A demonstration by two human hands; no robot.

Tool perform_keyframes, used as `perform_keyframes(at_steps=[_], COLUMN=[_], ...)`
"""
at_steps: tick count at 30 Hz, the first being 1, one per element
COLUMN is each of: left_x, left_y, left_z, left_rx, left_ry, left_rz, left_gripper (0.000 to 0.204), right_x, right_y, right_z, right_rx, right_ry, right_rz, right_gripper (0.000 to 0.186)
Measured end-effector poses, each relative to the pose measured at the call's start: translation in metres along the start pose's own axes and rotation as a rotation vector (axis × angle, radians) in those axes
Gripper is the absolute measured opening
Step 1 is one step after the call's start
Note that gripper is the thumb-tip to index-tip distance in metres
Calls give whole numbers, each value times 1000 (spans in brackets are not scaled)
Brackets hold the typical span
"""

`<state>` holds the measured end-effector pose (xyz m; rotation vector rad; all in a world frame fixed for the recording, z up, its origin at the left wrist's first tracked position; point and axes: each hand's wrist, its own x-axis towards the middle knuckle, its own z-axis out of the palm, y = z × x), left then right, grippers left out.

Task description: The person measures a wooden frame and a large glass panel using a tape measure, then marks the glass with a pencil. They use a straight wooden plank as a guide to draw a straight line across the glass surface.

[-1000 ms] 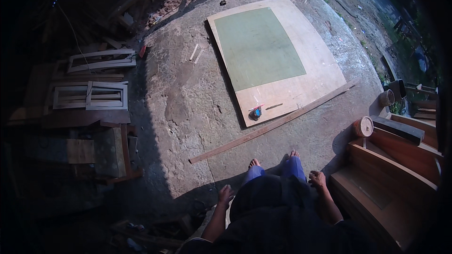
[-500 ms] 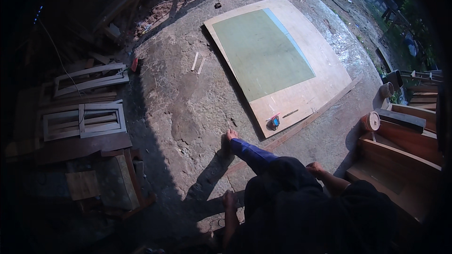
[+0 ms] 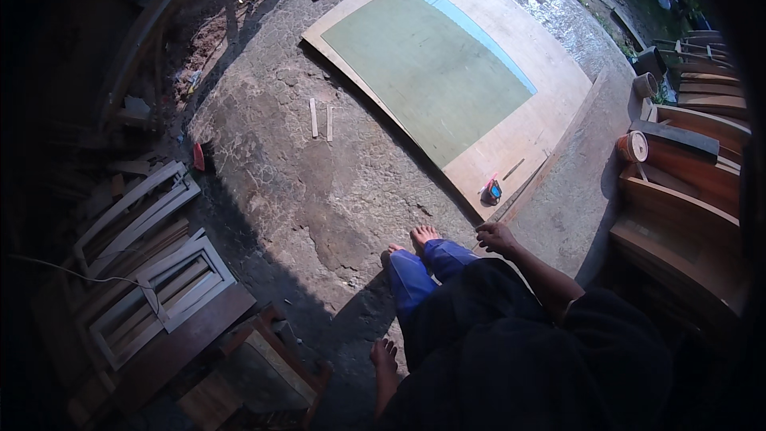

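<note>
My left hand (image 3: 384,355) hangs low beside my leg, fingers curled in, with nothing visible in it. Forward and to the right, my right hand (image 3: 496,239) is also curled, with nothing visible in it, just short of the near corner of a large pale plywood board (image 3: 558,88). On that board lies a green sheet (image 3: 423,72) with a light blue strip (image 3: 479,36) along one edge. Near the corner rest a tape measure (image 3: 491,191) with a dark and blue case, a thin pink stick (image 3: 489,181) and a slim dark stick (image 3: 514,168).
A long wooden strip (image 3: 550,168) runs along the board's right side. Two short slats (image 3: 321,121) lie on the cracked concrete. White wooden frames (image 3: 191,283) are stacked at left. Wooden cabinet-like pieces (image 3: 678,231) and a round tub (image 3: 633,147) stand at right.
My body has moved forward and the view has turned, so both feet now show. My right hand has swung forward toward the board's corner. The things on the board look undisturbed.
</note>
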<state>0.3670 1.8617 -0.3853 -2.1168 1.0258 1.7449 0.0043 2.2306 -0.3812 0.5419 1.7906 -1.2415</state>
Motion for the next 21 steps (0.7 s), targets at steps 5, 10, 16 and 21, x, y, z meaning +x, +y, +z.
perform_keyframes(at_steps=[5, 10, 16, 21], left_x=[40, 74, 102, 154], left_y=[139, 309, 486, 570], left_z=[8, 74, 167, 284], left_rx=[208, 449, 749, 935], left_ry=[5, -81, -181, -55], left_rz=[28, 166, 385, 532], left_gripper=[57, 54, 45, 47], right_x=[20, 41, 81, 166], right_y=[-31, -38, -45, -48], right_z=[34, 63, 98, 105], right_rx=[185, 398, 369, 86], right_ry=[154, 365, 502, 687], right_rz=[52, 162, 193, 108], right_gripper=[35, 31, 28, 35])
